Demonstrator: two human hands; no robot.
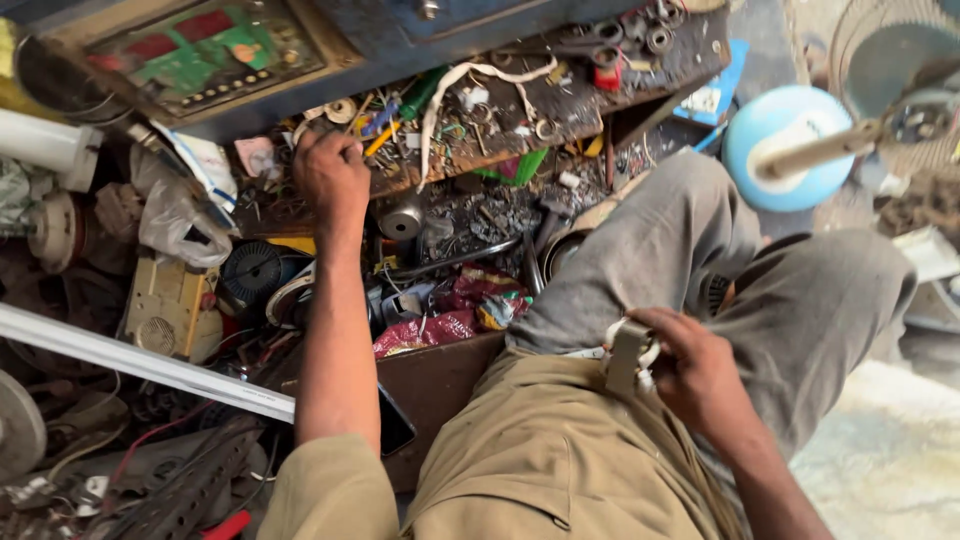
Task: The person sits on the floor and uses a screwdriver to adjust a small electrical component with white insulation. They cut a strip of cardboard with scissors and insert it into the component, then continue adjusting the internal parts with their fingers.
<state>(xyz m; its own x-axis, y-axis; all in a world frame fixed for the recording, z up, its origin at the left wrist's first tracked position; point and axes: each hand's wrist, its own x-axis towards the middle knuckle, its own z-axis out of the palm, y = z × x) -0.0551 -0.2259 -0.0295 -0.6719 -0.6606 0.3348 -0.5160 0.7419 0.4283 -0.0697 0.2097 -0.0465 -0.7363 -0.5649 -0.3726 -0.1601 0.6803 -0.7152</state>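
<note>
- Nearest to us, the person's right hand (690, 372) sits low at the right, over the lap, fingers curled tight around a small flat grey metal part with a white piece behind it (628, 357); the part stands upright in the fist, just above the tan shirt hem.
- Right beside that hand, the grey trousered knee (690, 230) is bent up and leans toward the far side.
- Near left, a long white plastic strip (140, 362) runs slantwise across a heap of dark cables and metal scraps.
- A dark flat phone (394, 425) peeks out just under the left forearm, on the brown board at the person's waist.
- Middle ground, between forearm and knee: a crumpled red foil wrapper (440, 325), and left of the arm a beige plastic housing with a round grille (165, 310).
- Further out, the left hand (332, 175) is stretched to the cluttered brown wooden bench top (590, 110), knuckles up, fingers bent down into small parts at its edge; whether it has pinched anything I cannot tell, the fingertips are hidden.
- Just right of that hand lies a loose white cord (480, 75) among washers and screws.
- Far left, a green circuit board in a frame (205, 50).
- Far right, a round pale blue fan base (790, 145) with a cream stem.
</note>
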